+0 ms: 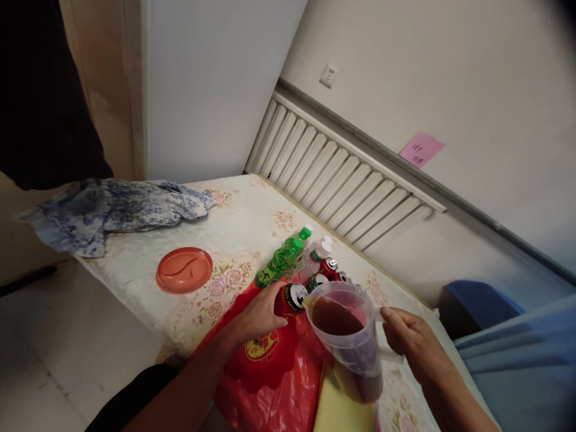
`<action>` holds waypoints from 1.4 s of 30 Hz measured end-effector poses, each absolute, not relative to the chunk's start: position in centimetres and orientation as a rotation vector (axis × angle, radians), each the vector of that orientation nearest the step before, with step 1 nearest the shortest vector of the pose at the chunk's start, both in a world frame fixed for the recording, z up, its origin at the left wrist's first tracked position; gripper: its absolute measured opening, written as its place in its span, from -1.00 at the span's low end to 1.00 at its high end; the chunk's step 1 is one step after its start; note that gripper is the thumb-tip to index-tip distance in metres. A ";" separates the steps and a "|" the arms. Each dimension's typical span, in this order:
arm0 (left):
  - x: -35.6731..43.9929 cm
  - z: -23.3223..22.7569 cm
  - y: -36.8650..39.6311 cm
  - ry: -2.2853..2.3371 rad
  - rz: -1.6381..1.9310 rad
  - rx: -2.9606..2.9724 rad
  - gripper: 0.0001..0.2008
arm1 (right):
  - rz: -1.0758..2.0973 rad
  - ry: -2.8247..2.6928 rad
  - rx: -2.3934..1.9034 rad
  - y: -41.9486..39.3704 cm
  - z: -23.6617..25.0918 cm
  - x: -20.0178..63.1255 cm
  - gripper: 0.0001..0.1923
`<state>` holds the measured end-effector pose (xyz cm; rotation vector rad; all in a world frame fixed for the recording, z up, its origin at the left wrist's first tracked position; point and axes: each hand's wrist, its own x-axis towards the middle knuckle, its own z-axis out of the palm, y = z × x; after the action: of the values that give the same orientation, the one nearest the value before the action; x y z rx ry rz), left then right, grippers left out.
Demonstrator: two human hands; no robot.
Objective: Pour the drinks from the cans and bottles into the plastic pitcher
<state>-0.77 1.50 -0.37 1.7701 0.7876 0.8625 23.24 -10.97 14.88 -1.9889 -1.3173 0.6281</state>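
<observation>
Risk: brown liquid may slop over the rim of the tilted clear plastic pitcher onto the red plastic bag. Left hand: closed around opened red drink can, above floral-covered table. Right hand: gripping pitcher handle.

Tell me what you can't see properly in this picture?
- Head view: writing on the pink note is too small to read.
- The label of the red can is hidden by the left hand.
- The pitcher handle is covered by the right hand.
- Cans behind the pitcher are partly hidden by its rim.
</observation>
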 end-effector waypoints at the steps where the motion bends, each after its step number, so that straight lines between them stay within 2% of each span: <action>1: -0.8 -0.3 1.5 0.781 0.874 1.775 -0.24 | 0.627 -1.318 -1.992 -11.0 14.9 23.2 -0.42; 42: -0.3 -1.7 1.8 0.745 0.926 1.814 -0.28 | 0.620 -1.362 -2.033 -10.7 14.9 23.4 -0.45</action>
<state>-0.33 1.79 -1.72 1.8140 0.7446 0.9261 23.40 -10.71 14.89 -2.0334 -1.3618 0.6197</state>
